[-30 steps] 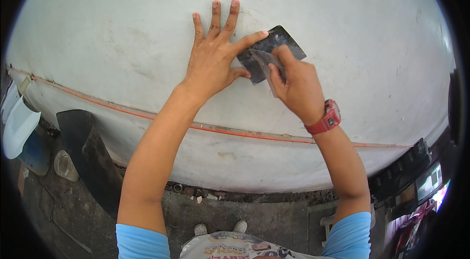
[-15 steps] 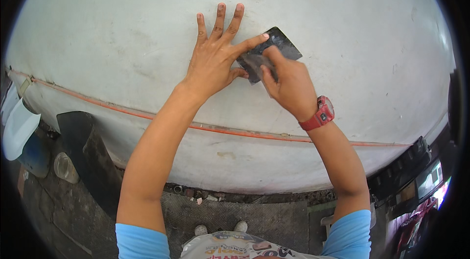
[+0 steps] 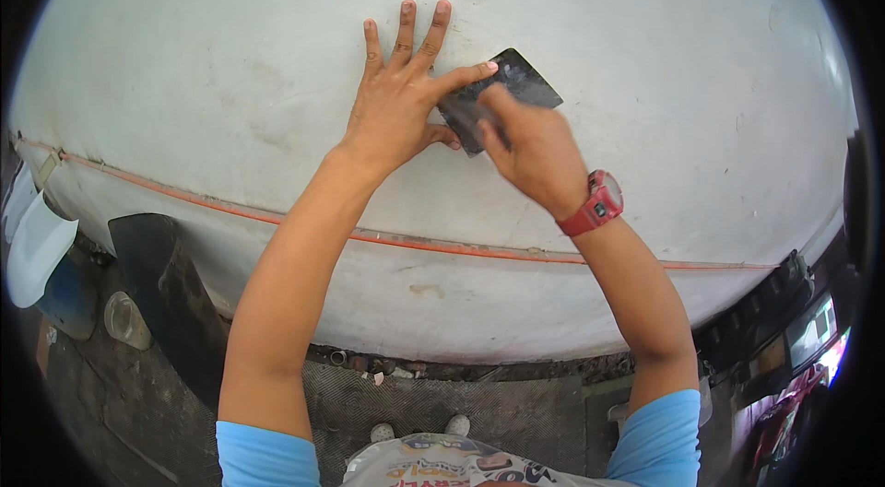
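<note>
The right hand (image 3: 539,155) was blurred, its fingers (image 3: 499,101) smeared across the dark square sheet (image 3: 525,86) and hiding part of it, so that whether they pinched anything could not be told; the left hand (image 3: 392,114) covered a strip of the sheet's upper left edge; the pale panel (image 3: 682,109) ran out of view at its top; beyond its lower left corner a white curved piece (image 3: 39,252) partly hid a blue container (image 3: 72,301); debris (image 3: 376,365) along its lower edge was too small to tell; the printed shirt (image 3: 433,459) was cut off below.
</note>
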Demonstrator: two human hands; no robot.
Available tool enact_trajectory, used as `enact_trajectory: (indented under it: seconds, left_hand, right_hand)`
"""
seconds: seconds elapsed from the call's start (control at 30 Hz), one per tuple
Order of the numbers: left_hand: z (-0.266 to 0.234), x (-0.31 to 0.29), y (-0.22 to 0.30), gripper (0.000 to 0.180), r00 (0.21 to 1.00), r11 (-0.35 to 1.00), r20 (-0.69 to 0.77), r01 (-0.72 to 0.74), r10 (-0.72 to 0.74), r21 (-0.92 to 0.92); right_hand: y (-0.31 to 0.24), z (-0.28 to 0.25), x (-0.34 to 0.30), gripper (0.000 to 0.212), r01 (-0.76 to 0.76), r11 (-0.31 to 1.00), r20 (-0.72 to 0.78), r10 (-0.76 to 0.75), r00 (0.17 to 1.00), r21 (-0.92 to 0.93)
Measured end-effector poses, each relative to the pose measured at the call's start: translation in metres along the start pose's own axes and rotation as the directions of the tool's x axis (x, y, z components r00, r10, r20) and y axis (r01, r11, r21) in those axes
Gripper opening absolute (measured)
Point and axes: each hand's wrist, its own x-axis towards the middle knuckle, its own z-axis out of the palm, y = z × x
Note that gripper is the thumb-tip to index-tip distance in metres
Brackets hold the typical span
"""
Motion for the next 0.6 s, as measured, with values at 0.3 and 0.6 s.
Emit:
enact_trajectory:
  seconds: [0.3, 0.6]
  left_hand:
    - [-0.003, 0.001, -0.002, 0.111, 0.998, 1.0, 0.069, 0.008, -0.009, 0.014]
    - [-0.004, 0.001, 0.001, 0.113, 0.999, 1.0, 0.048, -0.012, 0.012, -0.007]
  right_hand:
    - [-0.001, 0.0, 0.009, 0.024, -0.02, 0.994, -0.118, 0.032, 0.992, 0.109]
    - [0.024, -0.04, -0.018, 0.023, -0.239, 0.954, -0.151, 0.268, 0.952, 0.183]
